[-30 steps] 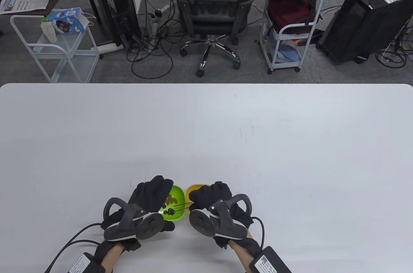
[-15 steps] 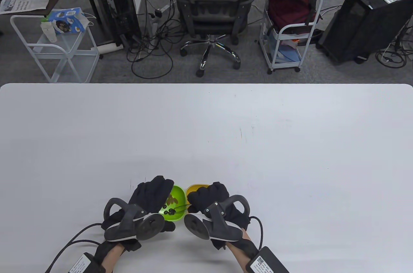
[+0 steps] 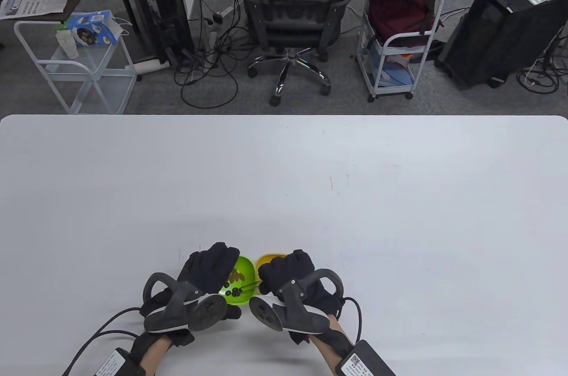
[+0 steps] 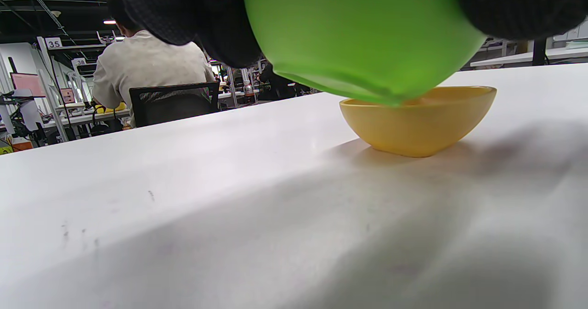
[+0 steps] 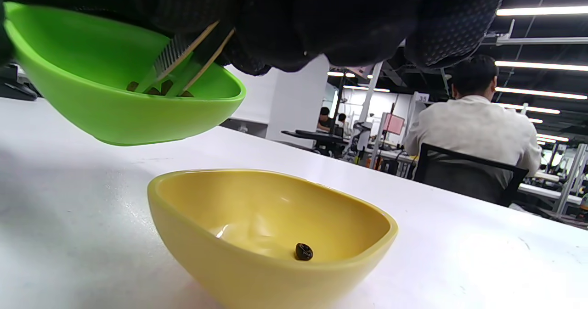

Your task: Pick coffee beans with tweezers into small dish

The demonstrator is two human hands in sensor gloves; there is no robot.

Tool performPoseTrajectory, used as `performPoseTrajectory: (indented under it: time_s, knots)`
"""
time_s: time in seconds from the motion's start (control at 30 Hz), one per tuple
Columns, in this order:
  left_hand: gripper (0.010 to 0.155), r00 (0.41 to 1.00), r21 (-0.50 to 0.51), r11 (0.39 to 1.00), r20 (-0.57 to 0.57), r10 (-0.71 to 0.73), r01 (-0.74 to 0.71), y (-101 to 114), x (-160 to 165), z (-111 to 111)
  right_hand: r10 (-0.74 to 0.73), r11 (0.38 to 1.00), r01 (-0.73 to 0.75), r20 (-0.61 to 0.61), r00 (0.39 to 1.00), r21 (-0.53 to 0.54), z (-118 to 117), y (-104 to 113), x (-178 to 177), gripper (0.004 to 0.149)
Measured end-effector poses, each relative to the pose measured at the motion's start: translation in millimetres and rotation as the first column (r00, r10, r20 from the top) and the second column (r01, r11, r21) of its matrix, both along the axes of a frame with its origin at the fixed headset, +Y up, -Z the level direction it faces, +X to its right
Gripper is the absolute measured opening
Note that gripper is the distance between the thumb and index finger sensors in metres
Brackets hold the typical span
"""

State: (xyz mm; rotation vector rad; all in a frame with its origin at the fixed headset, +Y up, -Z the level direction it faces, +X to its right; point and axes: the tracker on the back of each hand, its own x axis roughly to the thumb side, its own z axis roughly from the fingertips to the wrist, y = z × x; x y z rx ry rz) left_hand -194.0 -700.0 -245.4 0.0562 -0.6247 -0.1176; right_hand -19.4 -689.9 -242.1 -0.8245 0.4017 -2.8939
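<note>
My left hand [image 3: 208,267] grips a green dish [image 3: 239,280] and holds it lifted off the table; its underside fills the top of the left wrist view [image 4: 363,38]. Several coffee beans [image 3: 233,290] lie in it. My right hand [image 3: 288,271] holds tweezers [image 5: 183,63] with their tips down among the beans in the green dish [image 5: 119,98]. A yellow dish [image 5: 271,235] stands on the table just right of the green one, with one coffee bean [image 5: 303,251] in it. It also shows in the table view [image 3: 267,258] and the left wrist view [image 4: 418,120].
The white table [image 3: 355,198] stretches far beyond the dishes. An office chair [image 3: 293,7] and carts stand on the floor past the far edge.
My right wrist has turned slightly, its tracker shifting left and down. The tweezers stay in the green dish. My left hand has not moved.
</note>
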Motion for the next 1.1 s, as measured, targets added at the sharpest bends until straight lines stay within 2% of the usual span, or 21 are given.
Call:
performPoseTrajectory:
  time_s: [0.53,0.8,1.1]
  knots:
    - [0.112,1.000,-0.002,1.000,0.001,0.006,-0.006,-0.4,0.0,-0.4,0.036,0.999,-0.036,0.016,0.999,-0.005,-2.1,0.2,-6.4,0.043]
    - [0.112,1.000,-0.001,1.000,0.000,0.009,-0.009,0.2,-0.5,-0.4,-0.083,0.996,0.084,0.046,0.996,-0.033,-6.2,10.6,8.7,0.043]
    - [0.112,1.000,0.000,1.000,-0.002,0.010,-0.010,0.0,-0.8,-0.2,-0.238,0.967,0.247,0.119,0.964,-0.063,-13.7,19.2,39.4,0.043]
